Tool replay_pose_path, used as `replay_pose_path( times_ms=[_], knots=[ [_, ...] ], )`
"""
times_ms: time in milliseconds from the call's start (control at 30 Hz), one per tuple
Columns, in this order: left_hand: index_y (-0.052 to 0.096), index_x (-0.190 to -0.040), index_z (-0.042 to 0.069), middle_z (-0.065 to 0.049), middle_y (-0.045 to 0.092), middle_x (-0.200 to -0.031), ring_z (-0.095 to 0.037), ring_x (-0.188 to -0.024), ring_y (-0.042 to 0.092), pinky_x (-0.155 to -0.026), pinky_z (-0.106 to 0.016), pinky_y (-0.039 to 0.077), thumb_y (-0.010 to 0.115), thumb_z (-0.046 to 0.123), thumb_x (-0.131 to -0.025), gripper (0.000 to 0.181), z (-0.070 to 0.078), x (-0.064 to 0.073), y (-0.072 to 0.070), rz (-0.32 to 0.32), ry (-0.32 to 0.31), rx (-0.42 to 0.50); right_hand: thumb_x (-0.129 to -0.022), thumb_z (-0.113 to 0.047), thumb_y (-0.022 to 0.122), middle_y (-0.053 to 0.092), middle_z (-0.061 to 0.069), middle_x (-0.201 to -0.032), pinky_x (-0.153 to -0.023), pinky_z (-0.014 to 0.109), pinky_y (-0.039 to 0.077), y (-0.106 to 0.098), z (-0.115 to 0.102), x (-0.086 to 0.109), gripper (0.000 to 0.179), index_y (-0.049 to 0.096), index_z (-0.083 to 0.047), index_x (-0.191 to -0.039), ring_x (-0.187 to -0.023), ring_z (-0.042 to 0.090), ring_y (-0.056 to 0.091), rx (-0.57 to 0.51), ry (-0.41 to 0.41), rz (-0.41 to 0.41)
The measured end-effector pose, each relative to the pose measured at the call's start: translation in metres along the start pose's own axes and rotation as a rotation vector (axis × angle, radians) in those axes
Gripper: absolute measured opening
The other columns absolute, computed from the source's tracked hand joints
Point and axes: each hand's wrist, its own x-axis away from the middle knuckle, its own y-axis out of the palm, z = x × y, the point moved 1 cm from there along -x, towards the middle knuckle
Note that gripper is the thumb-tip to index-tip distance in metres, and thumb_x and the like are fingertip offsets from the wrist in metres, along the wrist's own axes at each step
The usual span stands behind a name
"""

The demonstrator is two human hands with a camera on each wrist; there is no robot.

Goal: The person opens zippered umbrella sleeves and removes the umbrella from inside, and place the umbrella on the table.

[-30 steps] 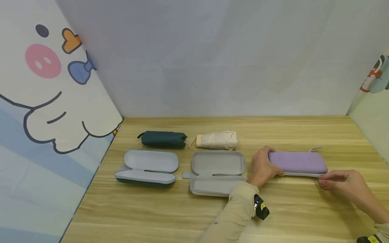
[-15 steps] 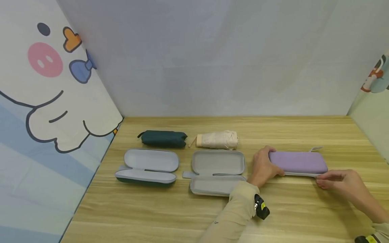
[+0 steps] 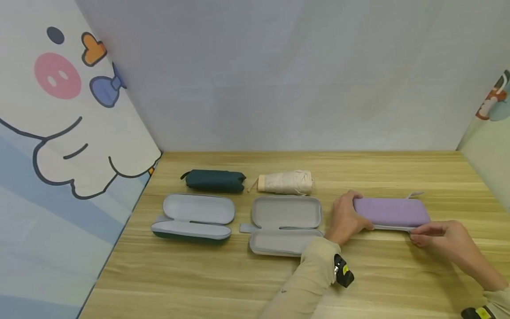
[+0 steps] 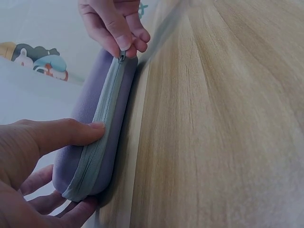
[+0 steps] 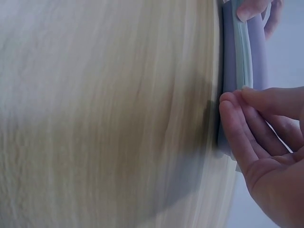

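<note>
A purple zippered case lies on the right part of the table, its lid down. My left hand grips its left end, thumb on the pale zipper band and fingers round the end. At the front edge near the right corner, my right hand pinches the small metal zipper pull between thumb and forefinger. In the right wrist view the right fingertips cover the pull. What the case holds is hidden.
Left of it stand two opened cases: one grey-lined, partly behind the left sleeve, and one with a dark green shell. Behind them lie a folded dark green umbrella and a folded beige umbrella. A wall closes the back.
My right hand has slid a little to the left along the case's front edge with the zipper pull. The left hand keeps its hold on the left end.
</note>
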Motion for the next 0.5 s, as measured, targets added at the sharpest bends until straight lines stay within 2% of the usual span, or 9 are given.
replay_pose_path(
  times_ms=[233, 500],
  knots=[
    [0.065, -0.108, 0.018, 0.009, 0.063, -0.105, -0.003, -0.094, 0.053, -0.083, -0.015, 0.041, 0.096, 0.008, -0.043, 0.073, -0.0004, -0.0009, -0.0010, 0.004, 0.007, -0.002, -0.082, -0.022, 0.075, 0.072, 0.002, -0.073, -0.062, 0.013, 0.043, 0.0015, -0.0023, -0.0024, 0.024, 0.074, 0.001, -0.090, -0.069, 0.001, 0.063, 0.009, -0.009, -0.009],
    [0.065, -0.109, 0.020, 0.010, 0.062, -0.105, -0.003, -0.094, 0.053, -0.083, -0.016, 0.041, 0.096, 0.009, -0.043, 0.073, -0.0001, -0.0004, 0.0003, 0.003, 0.001, -0.002, -0.081, -0.018, 0.075, 0.072, 0.002, -0.075, -0.062, 0.014, 0.046, 0.0037, -0.0040, -0.0037, 0.026, 0.072, 0.006, -0.092, -0.069, 0.005, 0.066, -0.063, -0.001, -0.028]
  ],
)
